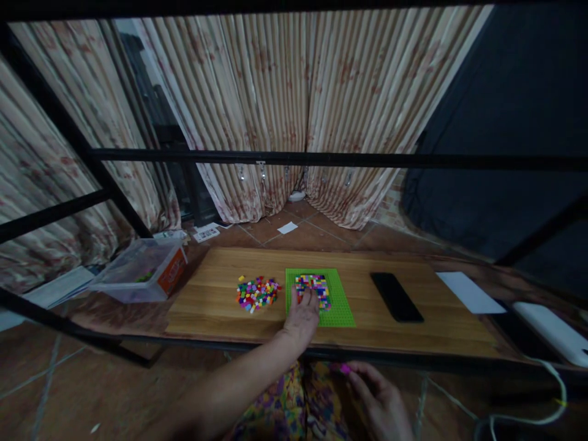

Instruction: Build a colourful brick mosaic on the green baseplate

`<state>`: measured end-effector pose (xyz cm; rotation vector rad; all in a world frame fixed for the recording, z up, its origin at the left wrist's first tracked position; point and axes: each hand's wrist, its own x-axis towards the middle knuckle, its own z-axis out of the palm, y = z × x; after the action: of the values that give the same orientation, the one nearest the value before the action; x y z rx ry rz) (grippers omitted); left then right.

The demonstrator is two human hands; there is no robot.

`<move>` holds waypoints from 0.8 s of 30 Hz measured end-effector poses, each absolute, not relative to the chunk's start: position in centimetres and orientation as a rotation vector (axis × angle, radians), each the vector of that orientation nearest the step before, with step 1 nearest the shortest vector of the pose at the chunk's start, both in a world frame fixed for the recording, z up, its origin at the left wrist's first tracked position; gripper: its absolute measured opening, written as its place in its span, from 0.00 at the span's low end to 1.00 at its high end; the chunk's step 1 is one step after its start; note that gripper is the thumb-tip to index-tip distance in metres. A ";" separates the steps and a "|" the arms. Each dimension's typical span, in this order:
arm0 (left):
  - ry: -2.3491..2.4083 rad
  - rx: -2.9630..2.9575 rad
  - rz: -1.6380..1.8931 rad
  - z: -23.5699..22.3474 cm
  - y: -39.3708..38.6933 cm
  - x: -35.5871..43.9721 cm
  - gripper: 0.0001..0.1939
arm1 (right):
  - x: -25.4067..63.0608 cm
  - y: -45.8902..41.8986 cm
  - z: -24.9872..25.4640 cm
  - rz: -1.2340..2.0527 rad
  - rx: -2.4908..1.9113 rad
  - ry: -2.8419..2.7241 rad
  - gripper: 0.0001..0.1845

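A green studded baseplate [342, 306] lies on the wooden board, with a dense block of small multicoloured bricks [321, 283] built on its middle. My left hand [303, 318] reaches over the plate's near left part. Its thumb and fingers are stretched out and apart, fingertips on the bricks, hiding some of them. No held piece shows between them. Below the board's front edge, over my lap, my right hand [381, 395] pinches a magenta toy brick [344, 369] between thumb and fingertip. Left of the plate is a loose heap of mixed small bricks [258, 294].
A black phone [397, 298] lies on the board [220, 263] right of the plate. Farther right are a white paper [471, 293] and a white device with a cable [551, 331]. A clear plastic bin [138, 269] stands left. A dark metal bar [340, 160] crosses beyond the board.
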<state>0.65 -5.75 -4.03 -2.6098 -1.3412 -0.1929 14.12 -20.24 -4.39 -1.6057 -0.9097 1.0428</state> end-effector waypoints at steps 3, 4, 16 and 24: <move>-1.325 -2.621 -0.160 -3.6 -5.8 0.8 0.25 | 14.6 -19.9 -4.1 1.027 -1.554 -0.952 0.25; -1.333 -2.629 -0.168 -3.5 -5.9 0.8 0.25 | 14.9 -19.7 -4.0 1.005 -1.535 -0.976 0.24; -1.405 -2.849 -0.529 -4.4 -5.1 -1.4 0.27 | 17.3 -11.0 -2.5 0.624 -1.565 -1.342 0.17; -1.503 -2.970 -1.167 -5.4 -5.5 -2.8 0.28 | 15.7 -5.6 -2.5 0.555 -1.500 -1.673 0.12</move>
<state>-2.77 -5.46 -5.40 -2.9701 -1.5026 -1.1670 15.73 -5.62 -2.54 -1.4999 -1.6727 0.5552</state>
